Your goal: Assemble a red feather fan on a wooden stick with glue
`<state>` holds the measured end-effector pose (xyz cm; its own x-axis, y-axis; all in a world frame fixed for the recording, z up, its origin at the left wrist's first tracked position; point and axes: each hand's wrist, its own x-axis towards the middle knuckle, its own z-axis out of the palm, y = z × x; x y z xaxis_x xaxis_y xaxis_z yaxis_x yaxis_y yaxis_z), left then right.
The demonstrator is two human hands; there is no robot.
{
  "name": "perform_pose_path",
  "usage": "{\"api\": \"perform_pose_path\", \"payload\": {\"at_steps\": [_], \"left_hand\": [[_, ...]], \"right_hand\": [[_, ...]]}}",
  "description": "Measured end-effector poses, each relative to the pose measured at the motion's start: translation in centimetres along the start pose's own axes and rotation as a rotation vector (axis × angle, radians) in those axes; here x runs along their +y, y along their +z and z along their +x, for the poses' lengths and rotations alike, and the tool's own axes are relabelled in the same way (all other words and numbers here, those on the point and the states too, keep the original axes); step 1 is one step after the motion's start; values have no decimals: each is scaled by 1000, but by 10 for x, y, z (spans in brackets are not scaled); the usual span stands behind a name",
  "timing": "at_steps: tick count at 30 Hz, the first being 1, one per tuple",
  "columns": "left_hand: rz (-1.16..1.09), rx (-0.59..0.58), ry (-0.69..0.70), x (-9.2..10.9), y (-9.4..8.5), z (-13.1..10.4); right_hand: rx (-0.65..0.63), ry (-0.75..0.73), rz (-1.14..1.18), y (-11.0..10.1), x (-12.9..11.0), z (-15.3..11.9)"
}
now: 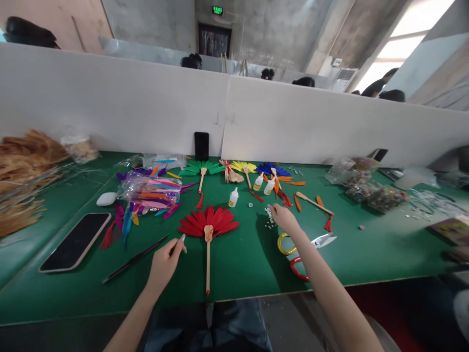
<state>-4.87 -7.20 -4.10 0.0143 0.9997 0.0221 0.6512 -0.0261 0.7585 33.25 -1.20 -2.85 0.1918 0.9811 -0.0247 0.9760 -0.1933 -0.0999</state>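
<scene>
A fan of red feathers (216,222) on a wooden handle lies in front of me, its handle pointing toward my lap. Left of that handle, my left hand (164,264) is raised with thumb and finger pinched together; whatever they hold is too small to name. My right hand (285,217) reaches to a scatter of small white beads (269,225), fingertips closed down at the edge of them and partly hidden. Under my right forearm lie scissors (287,244) with a yellow and a red handle loop. A glue bottle (233,197) stands between the red fan and the beads.
Green, yellow and blue feather fans (274,171) lie at the back near two more bottles (269,186). To the left are bagged feathers (150,193), a phone (76,242) and a black pen-like stick (135,258). A white partition (146,107) borders the table; bead bags (384,195) sit right.
</scene>
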Motion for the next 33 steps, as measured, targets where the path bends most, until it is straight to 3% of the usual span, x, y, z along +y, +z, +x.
{"api": "perform_pose_path", "payload": {"at_steps": [10, 18, 26, 29, 33], "left_hand": [[40, 29, 66, -10, 4, 0], [-45, 91, 58, 0, 2, -2], [-194, 109, 165, 25, -5, -2], [-172, 75, 242, 43, -4, 16], [-131, 83, 303, 69, 11, 55]], "right_hand": [[49, -4, 200, -2, 14, 5], [104, -27, 407, 2, 8, -10], [192, -115, 881, -4, -35, 2], [272, -91, 1082, -4, -60, 23], [406, 9, 1300, 8, -98, 49]]}}
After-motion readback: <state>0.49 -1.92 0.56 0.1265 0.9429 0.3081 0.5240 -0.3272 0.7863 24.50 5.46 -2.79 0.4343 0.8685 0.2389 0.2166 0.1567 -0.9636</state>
